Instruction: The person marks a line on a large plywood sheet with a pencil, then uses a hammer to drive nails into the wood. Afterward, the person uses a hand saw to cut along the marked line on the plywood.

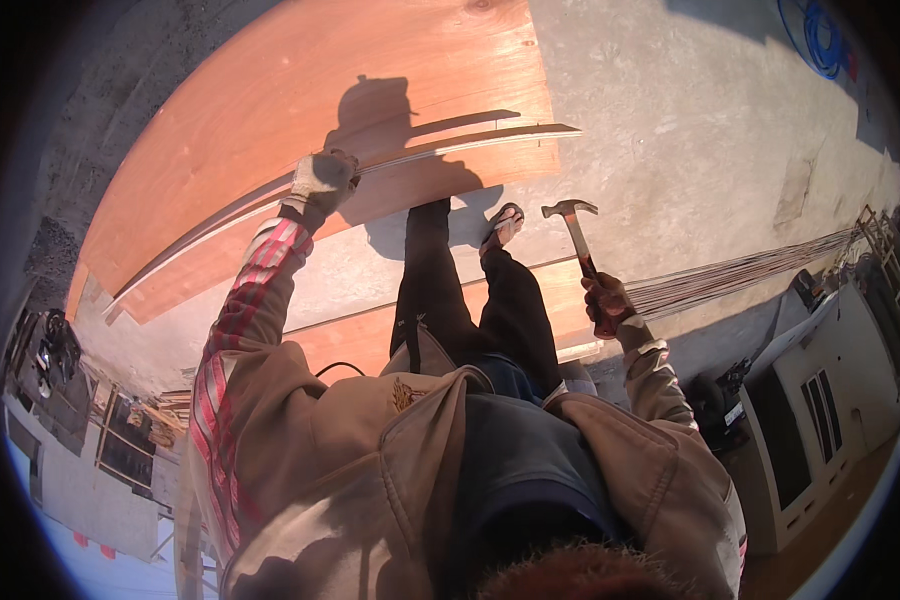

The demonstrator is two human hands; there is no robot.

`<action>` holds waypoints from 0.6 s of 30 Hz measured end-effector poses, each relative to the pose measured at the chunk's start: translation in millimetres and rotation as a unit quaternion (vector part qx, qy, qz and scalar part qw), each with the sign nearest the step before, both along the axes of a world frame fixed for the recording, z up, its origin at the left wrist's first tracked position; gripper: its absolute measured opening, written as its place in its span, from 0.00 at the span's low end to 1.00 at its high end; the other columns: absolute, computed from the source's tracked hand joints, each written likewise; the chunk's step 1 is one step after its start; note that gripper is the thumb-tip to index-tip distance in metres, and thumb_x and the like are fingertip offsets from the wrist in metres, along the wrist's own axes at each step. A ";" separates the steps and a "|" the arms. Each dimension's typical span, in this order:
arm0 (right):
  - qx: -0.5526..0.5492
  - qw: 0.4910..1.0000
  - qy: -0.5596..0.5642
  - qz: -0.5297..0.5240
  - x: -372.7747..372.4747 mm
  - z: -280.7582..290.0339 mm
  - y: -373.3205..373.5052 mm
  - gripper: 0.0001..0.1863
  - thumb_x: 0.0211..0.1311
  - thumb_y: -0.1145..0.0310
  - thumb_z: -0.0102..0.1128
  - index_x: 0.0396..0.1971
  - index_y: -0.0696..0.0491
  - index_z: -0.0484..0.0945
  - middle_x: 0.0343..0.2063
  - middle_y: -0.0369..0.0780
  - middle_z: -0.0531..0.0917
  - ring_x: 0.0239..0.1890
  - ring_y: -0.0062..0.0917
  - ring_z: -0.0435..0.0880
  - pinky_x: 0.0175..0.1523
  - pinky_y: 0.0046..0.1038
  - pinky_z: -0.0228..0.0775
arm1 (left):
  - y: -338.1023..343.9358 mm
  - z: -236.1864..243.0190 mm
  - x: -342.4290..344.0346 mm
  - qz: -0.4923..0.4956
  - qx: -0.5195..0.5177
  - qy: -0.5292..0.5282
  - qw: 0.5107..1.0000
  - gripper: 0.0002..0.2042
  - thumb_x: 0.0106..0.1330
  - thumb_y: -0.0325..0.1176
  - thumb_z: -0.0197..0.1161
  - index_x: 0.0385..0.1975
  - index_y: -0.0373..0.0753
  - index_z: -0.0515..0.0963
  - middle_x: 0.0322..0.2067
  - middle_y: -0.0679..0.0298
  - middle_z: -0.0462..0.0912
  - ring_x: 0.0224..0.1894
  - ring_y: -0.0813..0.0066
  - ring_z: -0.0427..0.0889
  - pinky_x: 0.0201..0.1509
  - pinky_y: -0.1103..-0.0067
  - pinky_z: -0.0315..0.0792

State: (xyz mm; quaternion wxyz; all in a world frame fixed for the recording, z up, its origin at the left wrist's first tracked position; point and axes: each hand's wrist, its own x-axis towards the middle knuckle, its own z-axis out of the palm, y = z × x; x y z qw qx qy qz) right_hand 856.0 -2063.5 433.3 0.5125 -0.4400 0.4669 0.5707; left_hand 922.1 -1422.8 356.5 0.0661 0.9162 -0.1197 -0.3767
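Observation:
My left hand point(322, 182), in a pale work glove, is closed round a long, narrow wooden strip point(460, 143). The strip runs from the lower left to the right, over a large reddish plywood sheet point(240, 100), and its right end reaches past the sheet's edge. Small thin points that look like nails show along the strip near that end. On the right, my right hand point(607, 305) grips a claw hammer point(576, 232) by its handle, the metal head pointing away from me. The hammer is apart from the strip and the plywood.
Another reddish board point(355, 335) lies by my legs on the concrete floor point(660, 110). Long thin rods point(740, 270) are bundled at the right. A blue coiled hose or cable point(820, 45) is at the far right. My shadow falls across the plywood.

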 end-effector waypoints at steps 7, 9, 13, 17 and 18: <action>-0.301 0.865 -0.394 -0.070 -14.8 143.7 67.1 0.10 0.70 0.68 0.65 0.43 0.49 0.72 0.24 0.28 0.74 0.18 0.12 0.69 0.22 0.20 0.63 | -57.4 57.0 -0.7 -0.036 -0.056 -0.057 0.996 0.11 0.65 0.44 0.64 0.36 0.43 0.83 0.35 0.56 0.85 0.36 0.57 0.87 0.38 0.63 0.80; -0.365 0.747 -0.552 -0.071 -5.7 158.4 64.3 0.08 0.68 0.71 0.64 0.41 0.51 0.73 0.22 0.26 0.71 0.19 0.09 0.66 0.23 0.20 0.60 | -96.1 88.2 18.6 -0.038 -0.068 -0.069 0.995 0.11 0.64 0.43 0.64 0.35 0.43 0.84 0.34 0.56 0.85 0.35 0.57 0.87 0.38 0.63 0.80; -0.268 0.826 -0.484 -0.112 28.5 188.9 44.0 0.07 0.68 0.74 0.63 0.39 0.53 0.73 0.25 0.29 0.73 0.28 0.13 0.71 0.34 0.20 0.66 | -177.9 151.1 56.0 -0.058 -0.120 -0.120 0.984 0.11 0.62 0.42 0.62 0.32 0.41 0.84 0.31 0.55 0.85 0.31 0.55 0.87 0.36 0.61 0.79; -0.275 0.782 -0.557 -0.053 75.9 175.7 22.9 0.06 0.64 0.71 0.69 0.37 0.56 0.82 0.28 0.31 0.80 0.33 0.15 0.76 0.40 0.23 0.69 | -298.6 165.4 59.5 -0.045 -0.123 -0.152 0.980 0.11 0.51 0.40 0.71 0.34 0.51 0.86 0.31 0.60 0.85 0.35 0.58 0.86 0.45 0.57 0.79; -0.306 0.760 -0.574 -0.005 80.2 177.7 9.0 0.10 0.64 0.65 0.70 0.36 0.57 0.84 0.26 0.37 0.84 0.31 0.20 0.80 0.39 0.27 0.72 | -331.3 193.5 68.5 -0.065 -0.143 -0.135 0.978 0.08 0.53 0.41 0.70 0.33 0.51 0.86 0.28 0.61 0.85 0.33 0.60 0.86 0.42 0.62 0.79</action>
